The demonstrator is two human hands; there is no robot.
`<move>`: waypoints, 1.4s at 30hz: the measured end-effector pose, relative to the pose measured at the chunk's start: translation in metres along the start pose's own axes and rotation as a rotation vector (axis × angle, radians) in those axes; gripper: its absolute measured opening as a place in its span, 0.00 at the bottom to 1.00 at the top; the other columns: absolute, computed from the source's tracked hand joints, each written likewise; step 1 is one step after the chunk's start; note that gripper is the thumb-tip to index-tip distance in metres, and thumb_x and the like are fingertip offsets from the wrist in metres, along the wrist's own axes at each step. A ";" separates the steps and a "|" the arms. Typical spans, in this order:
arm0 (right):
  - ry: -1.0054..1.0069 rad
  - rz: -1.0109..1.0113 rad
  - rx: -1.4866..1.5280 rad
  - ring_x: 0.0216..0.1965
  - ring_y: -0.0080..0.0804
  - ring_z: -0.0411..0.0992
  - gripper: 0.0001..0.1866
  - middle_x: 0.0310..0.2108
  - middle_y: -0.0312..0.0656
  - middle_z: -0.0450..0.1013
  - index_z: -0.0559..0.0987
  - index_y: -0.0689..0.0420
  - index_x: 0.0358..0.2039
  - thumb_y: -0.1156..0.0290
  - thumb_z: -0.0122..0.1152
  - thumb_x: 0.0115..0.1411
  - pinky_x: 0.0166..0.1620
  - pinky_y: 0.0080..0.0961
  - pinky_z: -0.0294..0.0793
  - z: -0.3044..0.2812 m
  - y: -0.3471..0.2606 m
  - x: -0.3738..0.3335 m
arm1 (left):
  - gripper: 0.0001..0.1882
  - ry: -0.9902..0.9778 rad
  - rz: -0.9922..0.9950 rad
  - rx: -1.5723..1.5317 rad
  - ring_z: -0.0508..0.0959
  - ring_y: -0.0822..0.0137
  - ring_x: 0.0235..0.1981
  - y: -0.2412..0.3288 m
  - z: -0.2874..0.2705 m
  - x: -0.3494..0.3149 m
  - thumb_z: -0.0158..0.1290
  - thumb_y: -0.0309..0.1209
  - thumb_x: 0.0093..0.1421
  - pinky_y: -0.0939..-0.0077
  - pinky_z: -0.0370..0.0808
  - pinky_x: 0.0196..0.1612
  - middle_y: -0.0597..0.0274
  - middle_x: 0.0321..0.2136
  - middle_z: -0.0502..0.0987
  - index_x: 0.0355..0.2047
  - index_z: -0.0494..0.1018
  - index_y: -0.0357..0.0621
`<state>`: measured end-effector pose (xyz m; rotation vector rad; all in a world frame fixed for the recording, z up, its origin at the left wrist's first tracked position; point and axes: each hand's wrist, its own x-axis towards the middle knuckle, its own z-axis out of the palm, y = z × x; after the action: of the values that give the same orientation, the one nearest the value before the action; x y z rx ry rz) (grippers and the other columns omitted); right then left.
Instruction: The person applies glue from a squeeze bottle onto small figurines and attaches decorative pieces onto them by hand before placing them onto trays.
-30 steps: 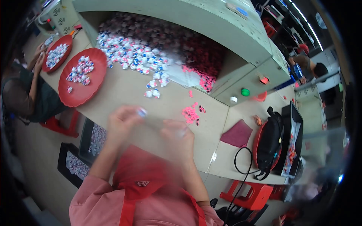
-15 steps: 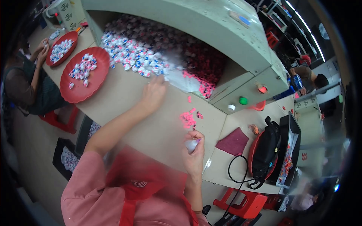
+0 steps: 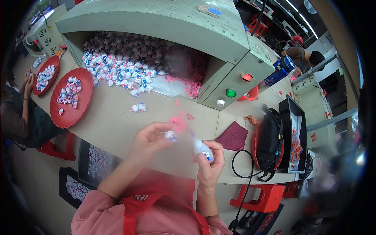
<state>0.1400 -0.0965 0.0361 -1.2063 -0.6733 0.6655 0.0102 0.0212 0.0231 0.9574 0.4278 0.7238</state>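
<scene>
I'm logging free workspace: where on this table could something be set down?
Bare tabletop lies between the larger red tray and the left hand, and a smaller patch between the cabinet and maroon cloth. Crowded: the cabinet's opening, heaped with small white pieces, and around the black bag.

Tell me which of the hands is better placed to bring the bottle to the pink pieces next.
Probably the right hand: it grips the small bottle, its neck angled toward the pink pieces. The left hand is near them too, but it holds a small white-and-blue piece.
</scene>
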 end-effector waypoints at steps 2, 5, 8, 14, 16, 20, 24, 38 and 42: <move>0.040 -0.006 -0.029 0.26 0.21 0.67 0.17 0.28 0.40 0.66 0.66 0.63 0.39 0.73 0.56 0.48 0.24 0.15 0.65 0.000 -0.001 -0.003 | 0.17 -0.017 -0.042 -0.049 0.75 0.64 0.38 0.001 0.001 0.000 0.50 0.22 0.54 0.79 0.74 0.39 0.52 0.41 0.71 0.45 0.66 0.35; 0.160 -0.042 -0.043 0.24 0.21 0.65 0.20 0.27 0.39 0.65 0.67 0.63 0.38 0.66 0.58 0.47 0.22 0.13 0.62 0.002 -0.003 -0.006 | 0.18 -0.015 -0.157 -0.228 0.75 0.64 0.39 0.011 0.007 0.006 0.50 0.22 0.54 0.79 0.73 0.40 0.54 0.42 0.71 0.47 0.65 0.36; 0.260 -0.141 -0.021 0.24 0.20 0.64 0.21 0.28 0.38 0.64 0.68 0.64 0.36 0.64 0.59 0.46 0.21 0.12 0.60 0.006 -0.005 -0.011 | 0.20 0.022 -0.181 -0.389 0.74 0.64 0.40 0.004 0.010 0.007 0.49 0.23 0.55 0.78 0.73 0.40 0.55 0.42 0.71 0.49 0.64 0.37; 0.229 -0.284 -0.313 0.29 0.23 0.65 0.19 0.32 0.40 0.66 0.70 0.65 0.34 0.64 0.59 0.46 0.34 0.16 0.65 0.013 -0.008 -0.016 | 0.19 0.029 -0.106 -0.326 0.72 0.64 0.44 0.001 0.006 0.002 0.48 0.23 0.56 0.73 0.71 0.45 0.56 0.43 0.71 0.49 0.64 0.37; 0.204 -0.287 -0.359 0.29 0.22 0.65 0.19 0.32 0.41 0.67 0.70 0.65 0.34 0.65 0.59 0.46 0.33 0.15 0.65 0.013 -0.008 -0.018 | 0.19 0.031 -0.098 -0.293 0.72 0.65 0.44 0.001 0.007 0.001 0.48 0.23 0.56 0.72 0.71 0.46 0.55 0.44 0.70 0.49 0.64 0.37; 0.144 -0.308 -0.391 0.29 0.21 0.65 0.17 0.31 0.41 0.68 0.71 0.66 0.34 0.67 0.58 0.47 0.32 0.14 0.65 0.012 -0.005 -0.019 | 0.22 0.066 0.001 -0.082 0.71 0.65 0.45 -0.002 0.007 -0.001 0.49 0.19 0.53 0.73 0.71 0.45 0.52 0.45 0.69 0.50 0.63 0.34; 0.105 -0.422 -0.465 0.22 0.27 0.72 0.14 0.24 0.44 0.72 0.72 0.65 0.33 0.72 0.59 0.46 0.27 0.20 0.71 0.009 -0.005 -0.011 | 0.23 0.085 0.107 0.001 0.71 0.64 0.45 -0.002 0.011 -0.001 0.49 0.14 0.50 0.75 0.70 0.46 0.49 0.45 0.69 0.49 0.63 0.32; 0.115 -0.301 -0.430 0.26 0.19 0.65 0.14 0.28 0.40 0.69 0.71 0.66 0.33 0.70 0.58 0.48 0.29 0.14 0.64 0.011 -0.004 -0.012 | 0.19 0.098 0.069 0.011 0.73 0.65 0.43 -0.002 0.011 -0.001 0.50 0.13 0.49 0.75 0.71 0.46 0.48 0.43 0.71 0.44 0.65 0.29; 0.101 -0.329 -0.440 0.25 0.19 0.65 0.14 0.27 0.39 0.70 0.72 0.66 0.33 0.69 0.58 0.48 0.29 0.13 0.64 0.012 -0.003 -0.011 | 0.19 0.079 0.077 0.006 0.73 0.65 0.42 -0.001 0.012 -0.001 0.49 0.13 0.49 0.76 0.71 0.46 0.48 0.43 0.70 0.44 0.65 0.29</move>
<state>0.1244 -0.0987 0.0406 -1.4758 -0.9378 0.1804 0.0176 0.0134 0.0290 0.9576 0.4642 0.8330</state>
